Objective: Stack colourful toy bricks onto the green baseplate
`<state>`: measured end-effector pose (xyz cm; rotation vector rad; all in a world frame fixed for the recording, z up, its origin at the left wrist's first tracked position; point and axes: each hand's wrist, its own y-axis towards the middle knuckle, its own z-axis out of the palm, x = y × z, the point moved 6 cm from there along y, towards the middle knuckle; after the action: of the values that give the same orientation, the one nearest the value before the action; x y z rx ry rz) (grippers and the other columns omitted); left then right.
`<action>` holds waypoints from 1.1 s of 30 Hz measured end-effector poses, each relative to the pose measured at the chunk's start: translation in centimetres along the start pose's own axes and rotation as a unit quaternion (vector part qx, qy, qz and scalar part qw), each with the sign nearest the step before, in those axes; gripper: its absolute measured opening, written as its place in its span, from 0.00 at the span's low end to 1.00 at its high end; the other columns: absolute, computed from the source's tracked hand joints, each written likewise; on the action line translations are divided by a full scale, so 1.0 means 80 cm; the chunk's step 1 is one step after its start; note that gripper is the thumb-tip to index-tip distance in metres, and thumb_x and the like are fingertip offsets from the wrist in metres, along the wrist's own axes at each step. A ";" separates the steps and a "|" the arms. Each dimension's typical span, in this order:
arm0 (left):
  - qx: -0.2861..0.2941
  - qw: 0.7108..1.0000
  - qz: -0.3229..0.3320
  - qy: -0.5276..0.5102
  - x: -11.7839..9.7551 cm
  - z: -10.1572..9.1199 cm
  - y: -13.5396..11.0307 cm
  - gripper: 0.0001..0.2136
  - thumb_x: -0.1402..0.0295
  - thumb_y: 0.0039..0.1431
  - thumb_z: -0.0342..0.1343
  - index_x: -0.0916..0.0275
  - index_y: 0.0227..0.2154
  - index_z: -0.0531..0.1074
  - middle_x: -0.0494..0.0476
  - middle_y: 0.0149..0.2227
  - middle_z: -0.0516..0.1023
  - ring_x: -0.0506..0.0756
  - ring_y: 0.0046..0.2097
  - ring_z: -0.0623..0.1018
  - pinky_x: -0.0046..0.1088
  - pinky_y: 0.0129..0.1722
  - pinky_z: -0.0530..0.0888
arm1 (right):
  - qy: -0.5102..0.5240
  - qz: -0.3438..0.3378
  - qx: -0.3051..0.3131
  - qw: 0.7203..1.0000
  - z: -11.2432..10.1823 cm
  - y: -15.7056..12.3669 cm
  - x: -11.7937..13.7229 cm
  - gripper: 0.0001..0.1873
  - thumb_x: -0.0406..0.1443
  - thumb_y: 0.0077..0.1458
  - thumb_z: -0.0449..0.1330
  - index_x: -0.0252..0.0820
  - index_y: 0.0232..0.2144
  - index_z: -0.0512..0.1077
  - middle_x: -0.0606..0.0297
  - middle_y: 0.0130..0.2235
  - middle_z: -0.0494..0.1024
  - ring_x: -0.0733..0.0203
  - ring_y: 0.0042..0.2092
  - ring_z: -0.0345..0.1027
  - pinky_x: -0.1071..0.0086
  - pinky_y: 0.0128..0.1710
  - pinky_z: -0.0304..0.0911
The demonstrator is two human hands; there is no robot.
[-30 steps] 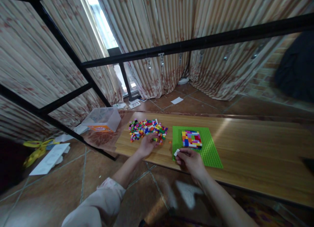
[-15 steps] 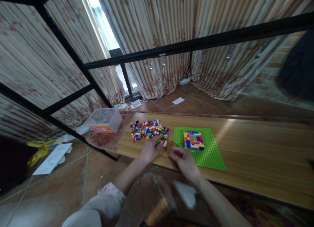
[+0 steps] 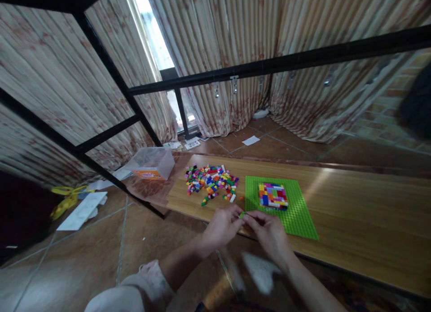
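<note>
My left hand [image 3: 220,226] and my right hand [image 3: 267,231] meet at the near edge of the wooden table [image 3: 353,222], fingertips pinched together on a small green brick [image 3: 243,214]. Just beyond them lies a green baseplate [image 3: 296,213] carrying a square multicoloured brick build [image 3: 272,195]. A heap of loose coloured bricks [image 3: 210,181] lies to the left of the plate, beyond my left hand.
A clear plastic box [image 3: 152,162] sits at the table's left end. A black metal frame [image 3: 269,63] crosses overhead and down the left. Curtains hang behind. Papers and a yellow object [image 3: 69,197] lie on the tiled floor at the left.
My left hand left the brick heap and came back to the table's near edge. My right hand moved left to meet it. The white brick it held is gone; both now pinch a green brick.
</note>
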<state>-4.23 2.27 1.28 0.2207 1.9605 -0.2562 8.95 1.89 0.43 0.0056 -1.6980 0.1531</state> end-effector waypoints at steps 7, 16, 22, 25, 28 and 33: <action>-0.003 0.971 -0.101 -0.216 0.014 0.013 0.006 0.09 0.63 0.52 0.58 0.64 0.33 0.70 0.51 0.27 0.74 0.50 0.29 0.76 0.25 0.30 0.73 | -0.004 0.010 -0.022 1.000 -0.004 0.003 -0.011 0.18 0.47 0.52 0.57 0.39 0.32 0.77 0.60 0.30 0.80 0.57 0.31 0.72 0.67 0.33 0.64; 0.025 0.913 -0.173 -0.368 0.020 0.030 0.001 0.17 0.58 0.46 0.63 0.67 0.31 0.69 0.55 0.28 0.74 0.48 0.27 0.74 0.26 0.31 0.73 | -0.166 -0.077 -0.032 0.983 -0.004 -0.007 0.016 0.14 0.42 0.54 0.54 0.45 0.36 0.78 0.59 0.38 0.80 0.55 0.38 0.73 0.65 0.40 0.65; -0.102 0.989 -0.062 -0.083 0.035 -0.025 0.028 0.08 0.65 0.52 0.58 0.62 0.34 0.72 0.52 0.30 0.75 0.51 0.31 0.74 0.29 0.35 0.73 | -0.207 -0.047 -0.041 0.976 -0.008 -0.006 0.004 0.18 0.44 0.54 0.54 0.42 0.40 0.76 0.59 0.38 0.81 0.56 0.35 0.74 0.65 0.37 0.66; -0.165 0.983 0.012 0.079 0.032 -0.053 0.047 0.09 0.70 0.53 0.56 0.61 0.38 0.73 0.55 0.38 0.77 0.54 0.39 0.75 0.33 0.43 0.72 | -0.203 -0.054 -0.032 0.977 -0.007 -0.006 0.003 0.15 0.42 0.54 0.53 0.44 0.37 0.76 0.60 0.39 0.81 0.55 0.40 0.74 0.66 0.40 0.66; -0.166 0.974 0.052 0.146 0.028 -0.062 0.063 0.11 0.71 0.54 0.56 0.61 0.41 0.73 0.58 0.43 0.76 0.56 0.44 0.75 0.35 0.47 0.72 | -0.210 -0.049 -0.029 0.976 -0.006 -0.005 0.002 0.14 0.40 0.54 0.53 0.44 0.37 0.76 0.61 0.39 0.81 0.55 0.41 0.74 0.65 0.42 0.65; -0.167 0.956 0.082 0.226 0.022 -0.078 0.071 0.15 0.77 0.55 0.51 0.61 0.44 0.72 0.59 0.46 0.75 0.56 0.46 0.74 0.34 0.49 0.71 | -0.218 -0.047 -0.026 0.974 -0.004 -0.004 0.001 0.14 0.39 0.53 0.53 0.44 0.36 0.77 0.61 0.40 0.81 0.55 0.41 0.74 0.65 0.42 0.65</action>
<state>-8.91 9.52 1.62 0.2327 2.3823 0.2586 9.29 1.65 0.60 0.0845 -2.1364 0.0363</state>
